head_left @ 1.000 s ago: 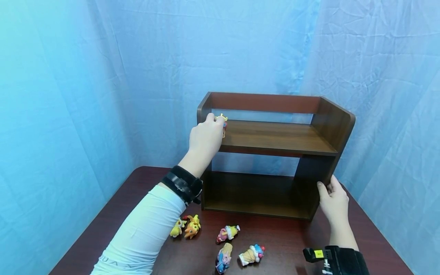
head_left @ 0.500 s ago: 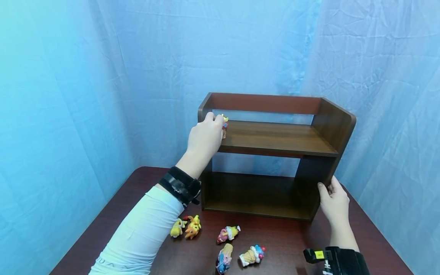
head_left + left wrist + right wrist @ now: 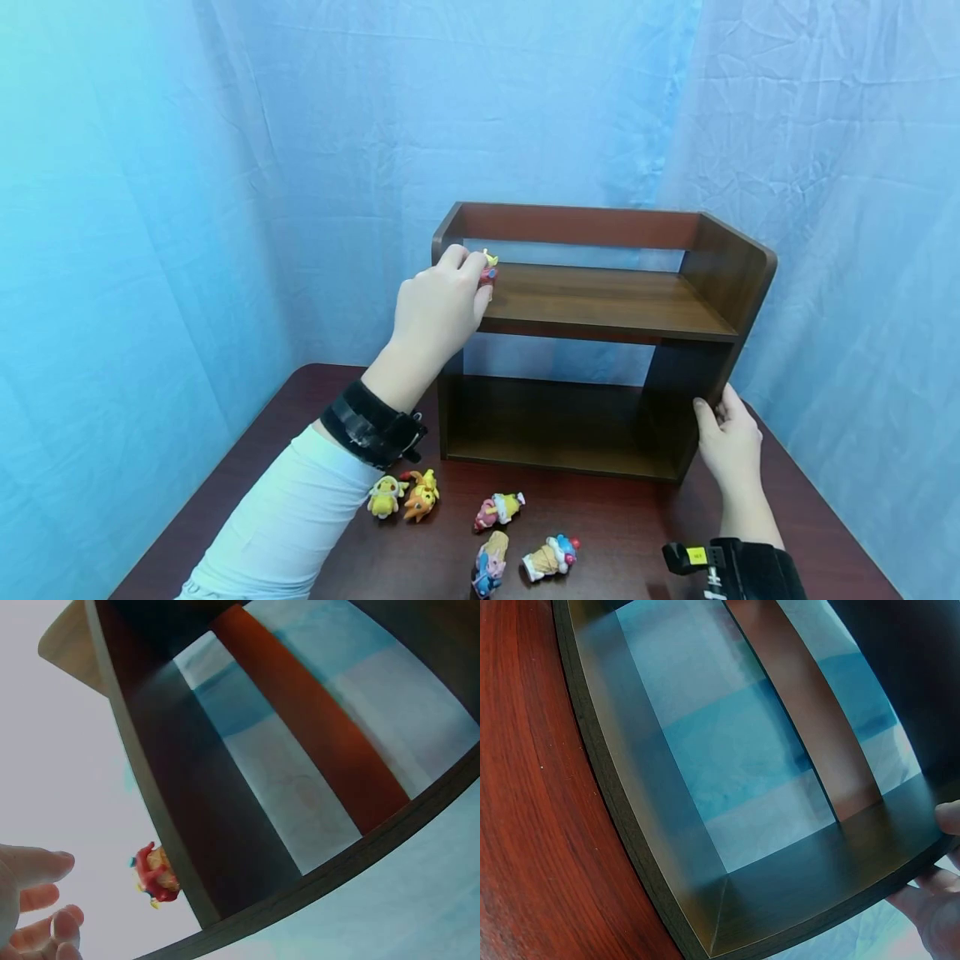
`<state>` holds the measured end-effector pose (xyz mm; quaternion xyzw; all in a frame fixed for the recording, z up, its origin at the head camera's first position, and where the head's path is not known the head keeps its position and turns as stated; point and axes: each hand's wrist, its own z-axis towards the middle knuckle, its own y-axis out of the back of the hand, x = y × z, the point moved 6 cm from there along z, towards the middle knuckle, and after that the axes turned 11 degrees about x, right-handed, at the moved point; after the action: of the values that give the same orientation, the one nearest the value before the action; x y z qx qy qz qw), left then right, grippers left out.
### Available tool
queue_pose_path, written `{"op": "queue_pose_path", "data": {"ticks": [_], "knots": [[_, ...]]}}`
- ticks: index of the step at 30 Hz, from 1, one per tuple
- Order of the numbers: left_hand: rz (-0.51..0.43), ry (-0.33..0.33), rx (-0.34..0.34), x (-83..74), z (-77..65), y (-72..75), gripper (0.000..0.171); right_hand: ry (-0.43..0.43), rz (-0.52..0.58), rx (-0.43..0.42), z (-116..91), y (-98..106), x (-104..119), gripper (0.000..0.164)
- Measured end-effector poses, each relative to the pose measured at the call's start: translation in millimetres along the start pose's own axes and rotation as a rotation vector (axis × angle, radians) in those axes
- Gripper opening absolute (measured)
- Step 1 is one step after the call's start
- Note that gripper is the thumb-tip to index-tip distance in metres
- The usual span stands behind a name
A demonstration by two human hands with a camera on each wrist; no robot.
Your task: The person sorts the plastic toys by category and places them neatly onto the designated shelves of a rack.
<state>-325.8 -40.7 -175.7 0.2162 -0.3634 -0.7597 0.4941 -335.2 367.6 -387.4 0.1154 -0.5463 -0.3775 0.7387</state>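
A two-tier dark wood shelf (image 3: 600, 293) stands on the table. On the left end of its upper board is a small red and yellow figurine (image 3: 489, 273), partly hidden by my left hand (image 3: 442, 307) in the head view. The left wrist view shows that hand's loosely bent fingers (image 3: 46, 864) apart from the figurine (image 3: 157, 876), holding nothing. My right hand (image 3: 730, 437) grips the front edge of the shelf's right side panel, with the thumb on the inner face and the fingers outside.
In front of the shelf lie several figurines: a yellow one (image 3: 386, 497), an orange one (image 3: 422, 496), a pink and yellow one (image 3: 498, 510), a blue one (image 3: 490, 565) and an ice-cream-cone one (image 3: 551, 557). Blue curtains (image 3: 360, 167) surround the dark red table (image 3: 607, 508).
My left hand has let go of the red and yellow figurine and drawn back slightly to the left, uncovering more of it. My right hand keeps its grip on the shelf.
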Motion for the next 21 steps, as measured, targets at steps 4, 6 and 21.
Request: {"op": "queue_pose_path", "data": {"ticks": [4,6,21], "knots": [[-0.029,-0.030,-0.062,2.3,-9.1,9.5,0.031,-0.011,-0.011,-0.006,-0.1,0.6,0.2,0.042],[-0.051,-0.046,-0.094,3.6,-13.9,14.4,0.031,-0.013,-0.009,-0.008,0.0,0.9,0.5,0.041],[-0.212,-0.197,-0.197,-3.6,-50.8,32.1,0.033,-0.014,-0.009,-0.013,-0.9,2.7,1.4,0.044]]}}
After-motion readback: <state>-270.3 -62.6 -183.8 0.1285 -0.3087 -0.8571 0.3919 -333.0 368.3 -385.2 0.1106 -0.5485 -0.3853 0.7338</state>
